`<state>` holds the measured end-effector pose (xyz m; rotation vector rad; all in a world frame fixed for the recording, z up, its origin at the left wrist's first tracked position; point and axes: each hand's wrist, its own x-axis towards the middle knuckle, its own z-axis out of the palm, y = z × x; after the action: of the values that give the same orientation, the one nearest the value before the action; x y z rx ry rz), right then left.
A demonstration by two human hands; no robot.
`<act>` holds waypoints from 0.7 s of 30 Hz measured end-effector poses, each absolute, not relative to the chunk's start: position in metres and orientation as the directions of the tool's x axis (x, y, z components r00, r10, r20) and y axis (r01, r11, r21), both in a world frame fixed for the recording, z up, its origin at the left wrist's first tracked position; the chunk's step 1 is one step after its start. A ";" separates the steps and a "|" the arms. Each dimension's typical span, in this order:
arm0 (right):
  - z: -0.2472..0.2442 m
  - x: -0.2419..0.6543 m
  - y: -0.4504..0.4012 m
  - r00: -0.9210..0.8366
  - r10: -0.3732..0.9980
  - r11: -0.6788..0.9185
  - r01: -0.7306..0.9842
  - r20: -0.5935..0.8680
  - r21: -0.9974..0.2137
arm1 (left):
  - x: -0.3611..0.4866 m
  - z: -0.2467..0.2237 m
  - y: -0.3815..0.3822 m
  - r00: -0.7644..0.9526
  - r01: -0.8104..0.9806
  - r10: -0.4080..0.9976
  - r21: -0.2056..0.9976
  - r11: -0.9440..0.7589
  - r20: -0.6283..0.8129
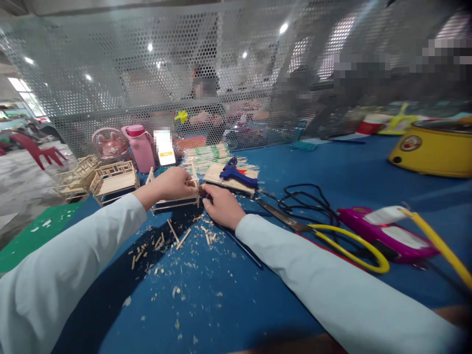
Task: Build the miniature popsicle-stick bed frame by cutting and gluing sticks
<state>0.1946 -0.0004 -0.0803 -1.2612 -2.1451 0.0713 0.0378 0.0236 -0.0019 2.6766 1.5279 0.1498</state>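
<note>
A small frame of pale wooden sticks stands on the blue table. Over its top reaches my left hand, fingers curled onto the frame near its right end. My right hand is at the frame's right corner post, with thumb and fingers pinched together; what lies between them is too small to make out. Just beyond the right hand, a blue glue gun rests on a stack of wooden sticks. Two finished-looking stick models stand to the left of the frame.
Stick offcuts litter the table in front. Scissors with yellow handles, a black cable, a magenta device and a yellow pot lie right. Behind are a pink bottle, a phone and a perforated screen with a person beyond.
</note>
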 end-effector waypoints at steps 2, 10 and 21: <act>-0.080 0.194 -0.001 -0.334 0.800 0.539 0.766 0.498 -0.351 | 0.039 -0.001 0.022 0.493 0.861 0.869 0.122 -0.493 0.036; -0.078 0.190 -0.001 -0.285 0.807 0.529 0.738 0.518 -0.419 | 0.037 -0.004 0.023 0.504 0.851 0.861 0.134 -0.508 0.063; -0.077 0.184 0.001 -0.162 0.833 0.426 0.799 0.530 -0.425 | 0.036 0.000 0.025 0.529 0.840 0.848 0.140 -0.524 -0.001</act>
<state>0.1835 0.0005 -0.0771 -1.3774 -1.9604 0.0600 0.0359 0.0253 0.0002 2.6378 1.4632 0.1016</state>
